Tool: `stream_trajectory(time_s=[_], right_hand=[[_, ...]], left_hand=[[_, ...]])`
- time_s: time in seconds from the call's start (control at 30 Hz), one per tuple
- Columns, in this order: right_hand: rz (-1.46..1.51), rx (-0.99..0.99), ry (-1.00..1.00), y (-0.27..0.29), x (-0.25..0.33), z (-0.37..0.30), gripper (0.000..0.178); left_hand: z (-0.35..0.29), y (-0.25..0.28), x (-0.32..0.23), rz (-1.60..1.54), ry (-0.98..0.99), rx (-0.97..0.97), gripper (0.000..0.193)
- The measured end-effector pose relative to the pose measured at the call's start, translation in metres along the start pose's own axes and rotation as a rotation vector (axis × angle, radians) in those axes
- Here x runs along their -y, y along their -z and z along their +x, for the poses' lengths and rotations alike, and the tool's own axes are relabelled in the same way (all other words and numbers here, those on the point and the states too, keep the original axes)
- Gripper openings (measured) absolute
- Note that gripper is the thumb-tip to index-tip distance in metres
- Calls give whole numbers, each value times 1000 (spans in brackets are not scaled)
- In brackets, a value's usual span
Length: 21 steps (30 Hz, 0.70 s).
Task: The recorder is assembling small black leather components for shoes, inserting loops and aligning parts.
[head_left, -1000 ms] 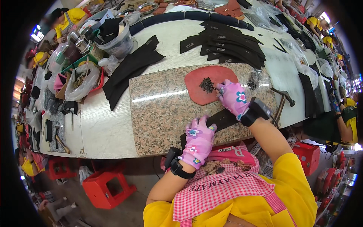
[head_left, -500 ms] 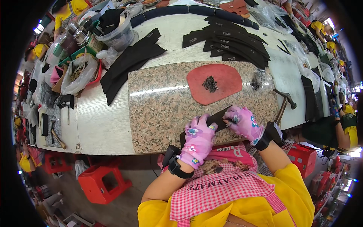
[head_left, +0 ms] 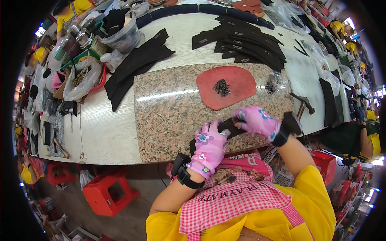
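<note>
Both hands are gloved in pink floral fabric and positioned at a black strip [head_left: 228, 127], which lies aslant on the granite slab [head_left: 161, 140], near its front edge. The left hand [head_left: 210, 140] rests on top of the strip, its fingers slightly bent and its thumb extended; whether they grip or only press cannot be determined. The right hand [head_left: 259, 122] is at the strip's far right end, its fingers curled with the tips close together; whether anything is pinched between them cannot be determined.

Beyond the hands, a red mat [head_left: 243, 86] bears a heap of small dark pieces [head_left: 221, 87]. A hammer [head_left: 303, 103] lies at the slab's right edge. Overlapping black panels [head_left: 245, 44] are fanned behind the slab on the white counter [head_left: 106, 132]; further black pieces [head_left: 140, 66] lie to the left.
</note>
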State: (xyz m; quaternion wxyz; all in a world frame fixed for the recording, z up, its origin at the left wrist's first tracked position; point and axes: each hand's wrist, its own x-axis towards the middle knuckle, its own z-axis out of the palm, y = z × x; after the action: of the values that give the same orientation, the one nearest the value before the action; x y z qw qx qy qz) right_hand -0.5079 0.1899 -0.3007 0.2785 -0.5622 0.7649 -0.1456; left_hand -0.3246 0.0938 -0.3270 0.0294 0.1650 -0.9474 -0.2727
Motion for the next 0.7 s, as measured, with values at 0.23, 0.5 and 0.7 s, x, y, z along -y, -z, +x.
stream_trajectory(time_s=[0.23,0.5,0.7], right_hand=[[-3,288,-150,15,6,28,11],[230,-823,-581,-11,-67,-86,33],[-347,-865,-862,-30,-147,-170,33]], left_hand=[[1,1,-6,-8,-21,-18,37],[-3,-1,-2,40,-26,-31,36],[-5,-1,-12,15,-12,-11,38]])
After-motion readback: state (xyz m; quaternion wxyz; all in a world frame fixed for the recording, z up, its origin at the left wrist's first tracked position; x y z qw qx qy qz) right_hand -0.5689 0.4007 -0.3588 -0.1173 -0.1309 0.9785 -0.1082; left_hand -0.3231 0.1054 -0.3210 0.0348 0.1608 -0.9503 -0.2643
